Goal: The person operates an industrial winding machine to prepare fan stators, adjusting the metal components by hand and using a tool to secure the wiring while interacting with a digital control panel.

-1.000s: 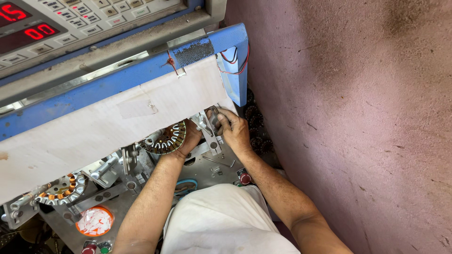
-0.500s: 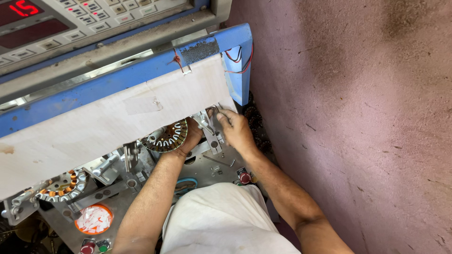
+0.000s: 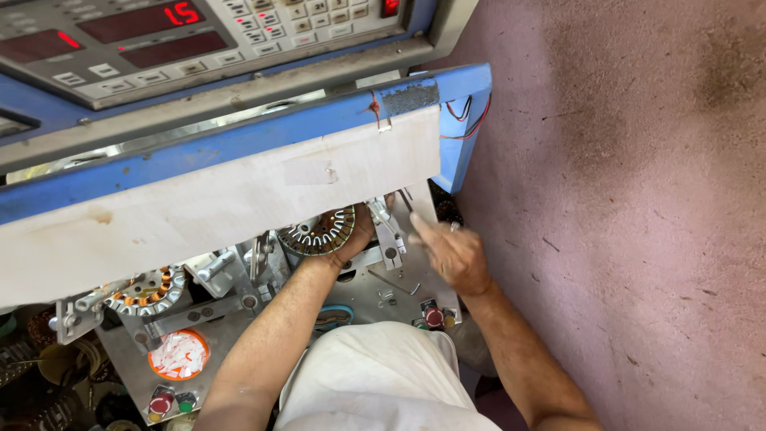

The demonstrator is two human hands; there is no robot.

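Both hands are working at the grey metal plate (image 3: 399, 299) of a coil winding machine, under a pale board (image 3: 199, 215) that is covering its back edge. The left hand (image 3: 361, 231) is cupping the right side of a round stator (image 3: 319, 231) with copper coils, maybe to keep it steady on its holder; its fingers are hiding behind the ring, so I cannot tell how tightly they are closing. The right hand (image 3: 451, 255) is hovering open near the right edge of the plate, fingers stretching toward a small metal clamp (image 3: 391, 243) just beside the stator, holding nothing. Another stator (image 3: 144, 289) is sitting near the left edge. An orange bowl (image 3: 179, 355) of white bits is resting by the front edge, near red buttons (image 3: 433, 317).
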